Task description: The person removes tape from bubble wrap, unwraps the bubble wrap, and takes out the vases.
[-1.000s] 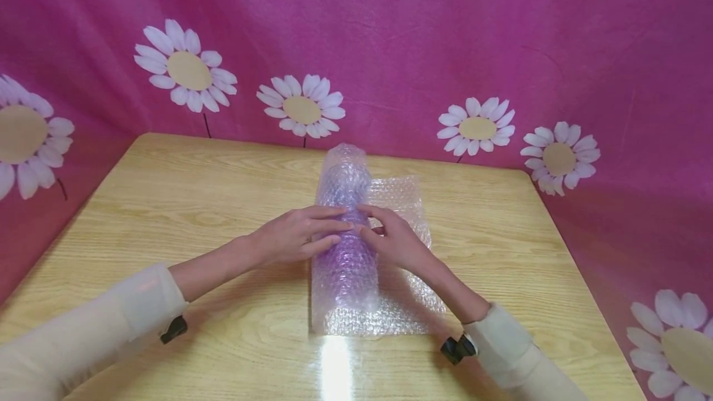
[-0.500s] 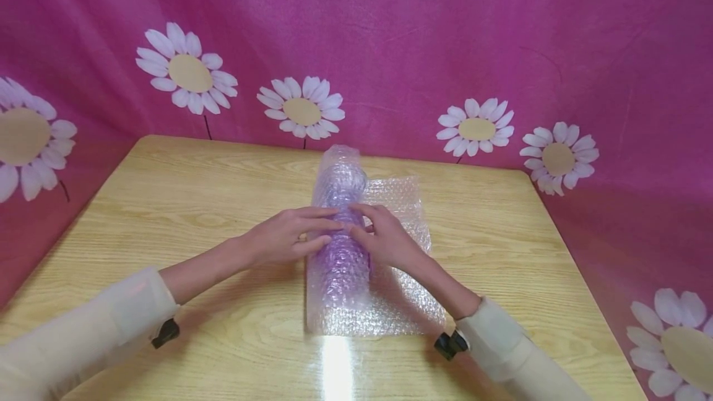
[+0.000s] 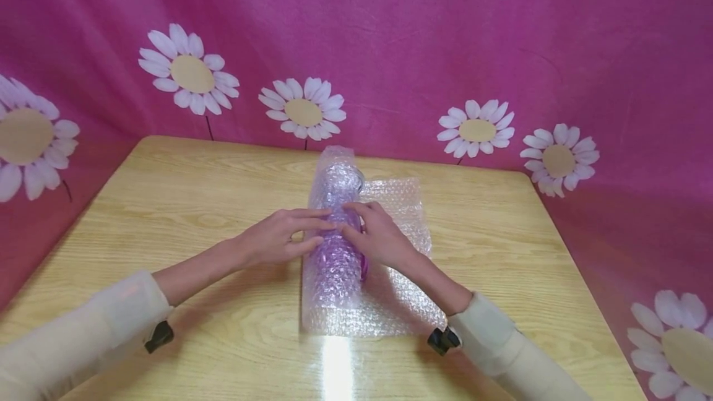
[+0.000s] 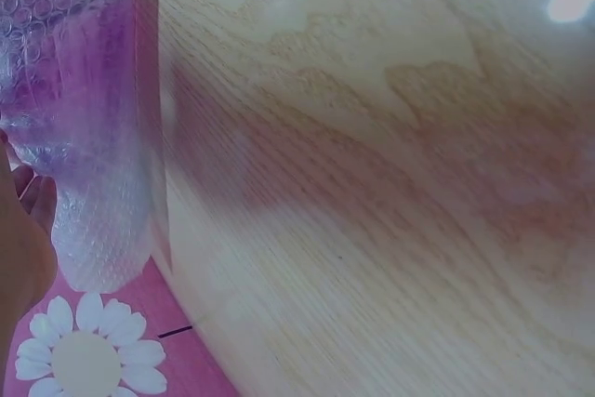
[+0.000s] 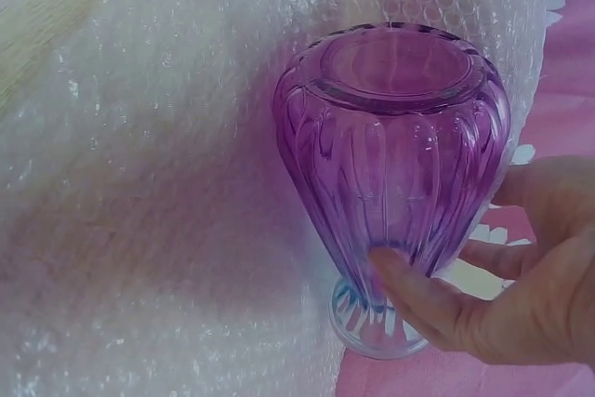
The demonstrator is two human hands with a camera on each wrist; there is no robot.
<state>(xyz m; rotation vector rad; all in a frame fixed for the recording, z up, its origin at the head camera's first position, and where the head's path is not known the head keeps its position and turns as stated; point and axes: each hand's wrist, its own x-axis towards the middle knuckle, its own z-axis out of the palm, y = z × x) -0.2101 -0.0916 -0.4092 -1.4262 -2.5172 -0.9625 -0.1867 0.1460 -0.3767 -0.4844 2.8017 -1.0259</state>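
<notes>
A ribbed purple glass vase (image 5: 395, 165) with a clear foot lies on its side on a sheet of bubble wrap (image 5: 167, 192). One end of the sheet arches over the vase from the left, so in the head view the purple shows mainly through the plastic. My right hand (image 3: 381, 237) holds the vase from the right; in the right wrist view its thumb rests on the narrowing part, other fingers partly behind the glass. My left hand (image 3: 278, 234) touches the wrapped left side with extended fingers. At the left wrist view's edge, only part of this hand shows beside the wrap.
The flat part of the sheet spreads to the right over the wooden table (image 3: 184, 190). Behind the table hangs a pink cloth (image 3: 390, 36) printed with white daisies. Black devices sit under both sleeve cuffs.
Both hands and the covered vase have shifted slightly left across the table. More purple glass shows at the vase's right side, while the flat sheet on the right has stayed in place.
</notes>
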